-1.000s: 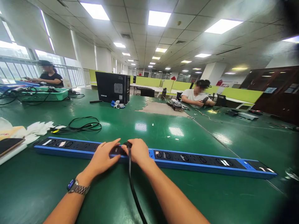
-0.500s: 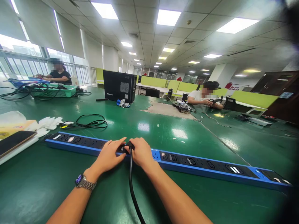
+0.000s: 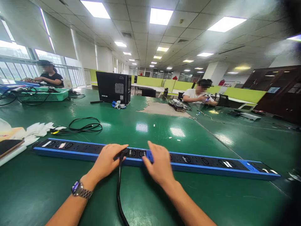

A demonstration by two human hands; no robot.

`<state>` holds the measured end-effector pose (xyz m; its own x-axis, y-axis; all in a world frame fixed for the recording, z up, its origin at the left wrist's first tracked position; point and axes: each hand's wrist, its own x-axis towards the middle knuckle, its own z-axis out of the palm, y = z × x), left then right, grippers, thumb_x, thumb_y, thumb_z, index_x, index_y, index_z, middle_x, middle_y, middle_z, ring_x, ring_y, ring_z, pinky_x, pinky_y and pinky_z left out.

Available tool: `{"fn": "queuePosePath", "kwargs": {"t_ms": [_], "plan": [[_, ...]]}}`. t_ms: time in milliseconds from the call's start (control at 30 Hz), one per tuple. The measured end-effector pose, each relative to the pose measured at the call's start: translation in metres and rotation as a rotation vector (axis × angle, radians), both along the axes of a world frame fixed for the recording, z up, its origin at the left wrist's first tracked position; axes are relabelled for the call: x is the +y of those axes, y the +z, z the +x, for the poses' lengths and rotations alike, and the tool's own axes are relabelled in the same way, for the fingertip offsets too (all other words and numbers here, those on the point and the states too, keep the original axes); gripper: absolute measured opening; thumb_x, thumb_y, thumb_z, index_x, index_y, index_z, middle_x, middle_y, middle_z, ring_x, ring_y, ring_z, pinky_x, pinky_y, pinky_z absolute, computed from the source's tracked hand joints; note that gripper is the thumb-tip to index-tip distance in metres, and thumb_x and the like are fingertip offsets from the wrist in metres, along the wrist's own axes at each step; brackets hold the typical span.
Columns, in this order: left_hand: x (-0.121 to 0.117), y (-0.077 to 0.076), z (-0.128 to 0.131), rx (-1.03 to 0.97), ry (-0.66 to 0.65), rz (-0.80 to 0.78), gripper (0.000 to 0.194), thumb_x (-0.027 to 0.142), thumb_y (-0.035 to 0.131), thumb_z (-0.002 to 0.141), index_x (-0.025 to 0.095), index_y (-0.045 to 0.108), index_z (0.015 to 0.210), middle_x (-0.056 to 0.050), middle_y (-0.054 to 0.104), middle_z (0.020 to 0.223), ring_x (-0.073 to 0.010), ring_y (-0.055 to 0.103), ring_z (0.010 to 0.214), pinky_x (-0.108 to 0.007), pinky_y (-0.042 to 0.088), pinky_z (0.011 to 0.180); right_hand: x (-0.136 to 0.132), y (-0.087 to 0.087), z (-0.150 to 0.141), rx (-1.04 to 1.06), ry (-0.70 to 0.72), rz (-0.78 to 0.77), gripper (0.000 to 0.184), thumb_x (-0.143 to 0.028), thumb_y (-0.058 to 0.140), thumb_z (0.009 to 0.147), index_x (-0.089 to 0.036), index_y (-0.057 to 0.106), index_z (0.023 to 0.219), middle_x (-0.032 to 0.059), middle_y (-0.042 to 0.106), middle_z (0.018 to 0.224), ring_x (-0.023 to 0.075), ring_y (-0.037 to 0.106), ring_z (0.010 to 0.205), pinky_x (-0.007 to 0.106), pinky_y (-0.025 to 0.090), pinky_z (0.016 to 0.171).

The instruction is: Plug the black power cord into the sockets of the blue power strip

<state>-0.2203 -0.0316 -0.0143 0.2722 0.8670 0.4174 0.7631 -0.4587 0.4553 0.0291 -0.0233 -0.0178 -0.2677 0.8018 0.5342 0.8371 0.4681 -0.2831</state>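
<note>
A long blue-and-black power strip (image 3: 77, 153) lies across the green table in front of me. A black plug (image 3: 122, 153) sits at its sockets, its thick black cable (image 3: 119, 194) running down toward me. My left hand (image 3: 108, 160), with a watch (image 3: 76, 187) on the wrist, is closed about the plug, thumb and index finger on either side. Just to the right, my right hand (image 3: 161, 163) is over the strip with thumb and fingers apart, holding nothing. Two sockets (image 3: 137, 153) show between the hands.
Behind the strip lie a coiled black cable (image 3: 86, 125) and white gloves (image 3: 39, 130); a phone (image 3: 9, 147) is at the left. Farther back stand a black computer case (image 3: 113, 88) and a green basket (image 3: 44, 94). Two people work across the table.
My right hand has let go of the plug and moved right, its fingers spreading. My left hand has come closer around the plug. The view has turned slightly to the right.
</note>
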Motion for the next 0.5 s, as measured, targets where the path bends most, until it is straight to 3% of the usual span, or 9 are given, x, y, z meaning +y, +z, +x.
{"fn": "queuePosePath", "kwargs": {"t_ms": [100, 200, 400, 500], "plan": [[0.001, 0.002, 0.008, -0.138, 0.034, 0.05, 0.034, 0.038, 0.052, 0.088, 0.023, 0.065, 0.115, -0.007, 0.071, 0.108, -0.0234, 0.064, 0.101, -0.04, 0.049, 0.093, 0.011, -0.018, 0.068, 0.109, -0.208, 0.092, 0.039, -0.039, 0.051, 0.087, -0.017, 0.062, 0.117, 0.0128, 0.066, 0.117, 0.028, 0.054, 0.111, 0.048, 0.039, 0.099], [0.002, 0.007, 0.031, -0.309, 0.081, 0.131, 0.037, 0.041, 0.052, 0.089, 0.021, 0.061, 0.119, -0.007, 0.07, 0.111, -0.022, 0.065, 0.099, -0.038, 0.051, 0.09, 0.016, -0.029, 0.102, 0.132, -0.275, 0.074, 0.036, -0.043, 0.049, 0.087, -0.019, 0.067, 0.107, 0.0111, 0.069, 0.11, 0.0267, 0.058, 0.106, 0.045, 0.043, 0.093], [0.013, 0.002, 0.111, -0.135, -0.054, 0.012, 0.033, 0.029, 0.053, 0.089, 0.021, 0.061, 0.12, -0.008, 0.071, 0.112, -0.0237, 0.064, 0.103, -0.039, 0.05, 0.093, 0.012, -0.028, 0.095, 0.151, -0.313, 0.015, 0.03, -0.038, 0.049, 0.089, -0.021, 0.068, 0.104, 0.0074, 0.069, 0.113, 0.0245, 0.058, 0.109, 0.045, 0.039, 0.097], [0.016, 0.003, 0.126, -0.062, -0.036, -0.041, 0.034, 0.025, 0.052, 0.089, 0.021, 0.061, 0.121, -0.008, 0.071, 0.112, -0.024, 0.065, 0.103, -0.039, 0.05, 0.093, 0.008, -0.027, 0.094, 0.181, -0.275, 0.008, 0.028, -0.038, 0.051, 0.088, -0.021, 0.068, 0.103, 0.0078, 0.069, 0.113, 0.0248, 0.058, 0.11, 0.047, 0.038, 0.099]]}}
